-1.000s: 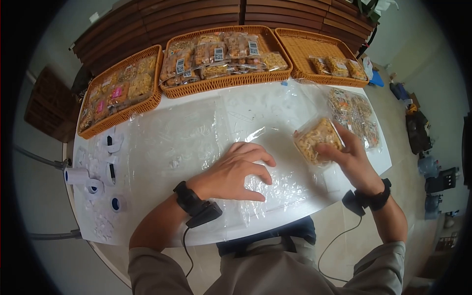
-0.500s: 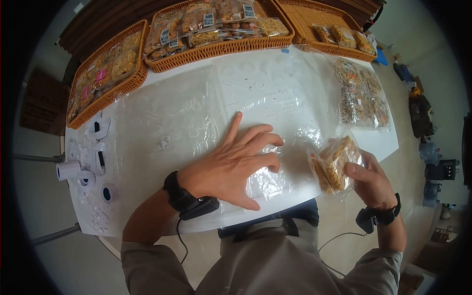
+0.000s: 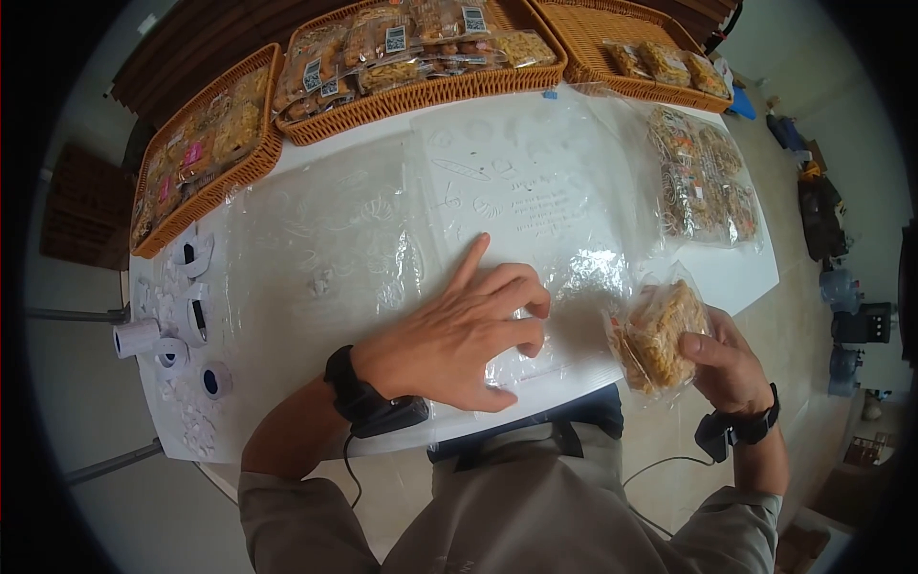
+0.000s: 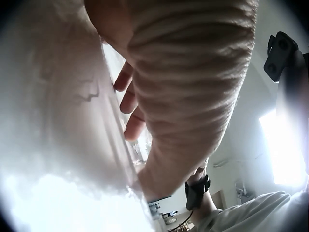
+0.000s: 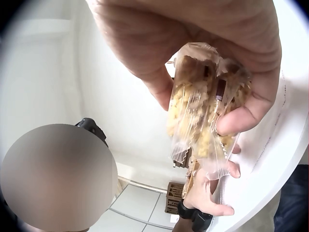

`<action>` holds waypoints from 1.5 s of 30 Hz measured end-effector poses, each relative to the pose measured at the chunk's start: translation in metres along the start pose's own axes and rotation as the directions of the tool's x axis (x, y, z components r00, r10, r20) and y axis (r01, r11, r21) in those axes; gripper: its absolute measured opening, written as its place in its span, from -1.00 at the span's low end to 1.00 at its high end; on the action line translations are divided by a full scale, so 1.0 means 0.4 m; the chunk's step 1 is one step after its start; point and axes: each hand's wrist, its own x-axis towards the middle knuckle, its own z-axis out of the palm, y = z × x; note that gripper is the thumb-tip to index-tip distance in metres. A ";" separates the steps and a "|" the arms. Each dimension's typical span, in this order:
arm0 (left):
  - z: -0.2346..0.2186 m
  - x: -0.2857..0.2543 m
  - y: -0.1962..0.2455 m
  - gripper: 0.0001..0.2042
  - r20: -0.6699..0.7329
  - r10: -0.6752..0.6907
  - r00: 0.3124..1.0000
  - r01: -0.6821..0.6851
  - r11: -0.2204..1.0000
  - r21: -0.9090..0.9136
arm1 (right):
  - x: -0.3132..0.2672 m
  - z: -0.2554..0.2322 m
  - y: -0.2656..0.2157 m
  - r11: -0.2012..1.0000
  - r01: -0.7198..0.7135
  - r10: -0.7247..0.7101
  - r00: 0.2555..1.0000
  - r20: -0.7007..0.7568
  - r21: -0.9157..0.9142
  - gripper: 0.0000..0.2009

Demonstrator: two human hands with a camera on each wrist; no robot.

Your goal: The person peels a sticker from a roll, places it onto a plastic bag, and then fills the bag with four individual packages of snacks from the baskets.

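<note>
My right hand (image 3: 732,368) holds wrapped snack cakes (image 3: 660,340) over the table's front right edge, thumb on the near side. In the right wrist view, two clear-wrapped yellowish cakes (image 5: 193,113) sit side by side between the thumb and fingers. My left hand (image 3: 454,335) rests palm down on the clear plastic sheet (image 3: 325,239), its index finger stretched forward and the other fingers bent, with nothing in its grasp. From the left wrist, fingertips (image 4: 128,104) show close to the plastic, partly hidden behind the wrist.
Wicker baskets of wrapped snacks line the back: left (image 3: 263,158), middle (image 3: 421,100) and right (image 3: 612,84). A clear bag of packets (image 3: 703,182) lies at the table's right. Label rolls (image 3: 137,338), a black pen (image 3: 200,320) and paper scraps (image 3: 199,432) lie at the left.
The right hand has drawn the cakes back and right, toward the table's front edge. The left hand's index finger has stretched out. The head view has tilted down.
</note>
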 end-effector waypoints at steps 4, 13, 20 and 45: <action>-0.002 -0.003 -0.007 -0.86 -0.035 0.046 0.998 -0.047 0.999 -0.020 | -0.002 0.000 0.005 1.000 -0.015 0.016 0.999 0.035 -0.013 -0.35; 0.013 0.005 -0.029 -0.93 -0.349 -0.085 0.933 -0.038 0.943 -0.331 | -0.019 0.034 -0.013 0.989 -0.039 0.069 0.973 0.221 -0.140 -0.19; 0.016 0.006 -0.046 -0.88 -0.331 0.016 0.944 -0.094 0.971 -0.221 | -0.005 0.059 -0.013 0.971 0.031 0.044 0.953 0.301 -0.238 -0.12; 0.014 0.003 -0.042 -0.92 -0.244 0.034 0.969 -0.064 0.992 -0.113 | 0.021 0.086 0.011 0.944 -0.137 0.257 0.877 0.407 -0.301 -0.11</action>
